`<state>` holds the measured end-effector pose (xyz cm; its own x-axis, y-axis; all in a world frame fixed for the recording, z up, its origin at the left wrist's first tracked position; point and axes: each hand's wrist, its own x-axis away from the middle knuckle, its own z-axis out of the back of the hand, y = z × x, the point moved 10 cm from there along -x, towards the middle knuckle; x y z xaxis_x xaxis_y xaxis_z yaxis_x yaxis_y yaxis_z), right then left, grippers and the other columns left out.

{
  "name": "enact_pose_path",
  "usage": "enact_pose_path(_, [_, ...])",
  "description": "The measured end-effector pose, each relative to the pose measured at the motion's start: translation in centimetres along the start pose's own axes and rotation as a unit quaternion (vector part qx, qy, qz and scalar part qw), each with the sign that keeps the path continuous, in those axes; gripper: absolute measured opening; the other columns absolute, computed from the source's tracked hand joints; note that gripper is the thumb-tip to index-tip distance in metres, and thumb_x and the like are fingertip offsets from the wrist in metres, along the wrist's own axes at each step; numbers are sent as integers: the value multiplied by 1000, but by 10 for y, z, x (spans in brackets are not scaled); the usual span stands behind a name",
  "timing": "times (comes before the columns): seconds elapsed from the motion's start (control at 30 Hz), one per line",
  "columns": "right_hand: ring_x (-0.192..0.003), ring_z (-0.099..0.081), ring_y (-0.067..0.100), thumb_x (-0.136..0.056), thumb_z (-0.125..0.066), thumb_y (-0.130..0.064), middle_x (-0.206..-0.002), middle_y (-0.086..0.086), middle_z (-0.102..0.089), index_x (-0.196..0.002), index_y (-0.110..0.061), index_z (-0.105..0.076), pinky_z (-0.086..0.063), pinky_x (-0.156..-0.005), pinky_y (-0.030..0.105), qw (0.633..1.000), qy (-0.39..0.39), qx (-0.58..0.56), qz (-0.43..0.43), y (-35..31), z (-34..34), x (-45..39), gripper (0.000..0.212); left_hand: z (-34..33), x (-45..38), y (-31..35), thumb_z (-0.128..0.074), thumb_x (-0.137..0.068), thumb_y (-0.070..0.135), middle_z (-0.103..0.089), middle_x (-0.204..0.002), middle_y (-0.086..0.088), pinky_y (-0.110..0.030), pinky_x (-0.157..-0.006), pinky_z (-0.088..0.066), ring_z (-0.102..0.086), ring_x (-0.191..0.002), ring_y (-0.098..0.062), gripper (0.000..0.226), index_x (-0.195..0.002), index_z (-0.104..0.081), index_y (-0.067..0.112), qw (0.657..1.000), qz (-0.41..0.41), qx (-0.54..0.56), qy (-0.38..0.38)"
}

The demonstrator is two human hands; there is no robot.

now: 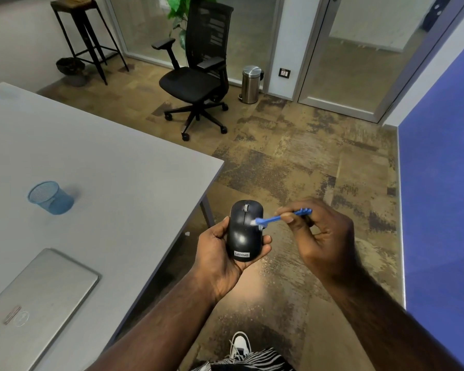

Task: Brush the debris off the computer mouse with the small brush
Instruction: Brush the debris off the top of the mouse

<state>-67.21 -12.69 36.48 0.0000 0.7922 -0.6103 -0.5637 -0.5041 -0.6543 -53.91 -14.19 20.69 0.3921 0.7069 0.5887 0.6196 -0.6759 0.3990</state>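
Observation:
A black computer mouse [242, 234] with a Lenovo label lies in the palm of my left hand [217, 257], whose fingers curl round its sides, held in the air beside the table's corner. My right hand [319, 231] pinches the handle of a small blue brush [281, 217] between thumb and fingers. The brush's white bristles touch the top of the mouse on its right side, just below the scroll wheel. Pale specks show on the mouse's back.
A grey table [91, 156] spreads to the left, carrying a blue mesh cup [51, 197] and a closed silver laptop [35, 298]. Farther off stand a black office chair [198, 73], a steel bin [251, 84] and a tall stool [83, 36]. A blue wall [439, 183] runs along the right.

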Motion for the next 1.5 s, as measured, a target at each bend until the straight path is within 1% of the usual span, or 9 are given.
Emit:
enact_pose_path(0.17, [-77,-60,-5,-90,-61,-13,-84,-8,-67,-91,-8,-73,-46,-65,16,1000,-26,12,0,-1,-5,-6,13,-7,2,-2,-34,-99,35,-66,-113,-28,-47,-78,-56,-66,-87,-40,51,-118,-64,-2,1000,-3,-25,-13])
enact_pose_path(0.3, [-68,-62,4,-88,-60,-16,-77,-1,-69,-86,-9,-72,-50,-56,30,999,-53,-6,10,-3,-8,-4,14,-6,2,-4,-37,-98,35,-66,-116,-27,-49,-82,-55,-64,-93,-39,49,-123,-61,0,1000,2,-16,-14])
enact_pose_path(0.43, [-72,-63,9,-92,-58,-21,-84,-2,-70,-90,-7,-72,-50,-59,32,999,5,26,-26,12,4,-5,19,-13,4,-4,-43,-92,33,-61,-119,-30,-50,-82,-55,-63,-95,-42,51,-124,-59,-2,999,17,9,-36])
enact_pose_path(0.6, [-74,-65,4,-87,-59,-15,-81,-8,-68,-86,-11,-70,-52,-61,25,998,-41,-56,-10,-2,-3,0,12,-15,5,-7,-51,-84,31,-54,-131,-30,-52,-80,-57,-62,-96,-40,57,-130,-55,-2,998,26,36,-43])
enact_pose_path(0.8, [-81,-62,-6,-90,-59,-16,-88,-13,-66,-90,-7,-71,-46,-67,12,1000,-13,-16,-17,-1,-3,-9,15,-19,4,-9,-47,-90,30,-63,-95,-24,-40,-65,-56,-61,-80,-36,45,-116,-61,-3,997,21,21,-65])
enact_pose_path(1.03, [-74,-64,2,-90,-59,-14,-84,0,-69,-89,-7,-71,-49,-61,15,999,-38,-24,-3,-11,-10,-15,14,-29,10,-11,-45,-92,29,-68,-102,-18,-37,-65,-49,-64,-83,-30,39,-103,-74,6,995,14,-9,-99])
enact_pose_path(1.13, [-66,-62,3,-88,-58,-14,-78,-1,-68,-85,-7,-69,-48,-53,17,997,-64,-42,4,-17,-11,-13,13,-26,11,-13,-48,-90,34,-67,-98,-16,-37,-63,-48,-64,-80,-29,41,-116,-64,7,996,15,-16,-86])
enact_pose_path(1.37, [-79,-61,-2,-91,-59,-16,-88,-3,-69,-93,-10,-71,-48,-65,13,999,-50,22,3,-14,-9,-19,14,-21,7,-11,-37,-96,42,-63,-105,-16,-38,-68,-44,-60,-83,-27,48,-115,-65,7,997,11,-28,-69])
enact_pose_path(1.5, [-75,-63,3,-88,-60,-14,-84,1,-70,-90,-6,-71,-53,-60,21,992,-123,-7,30,-22,-19,-14,14,-21,6,-14,-43,-93,40,-65,-96,-15,-39,-69,-45,-60,-79,-26,43,-108,-68,8,997,12,-49,-62])
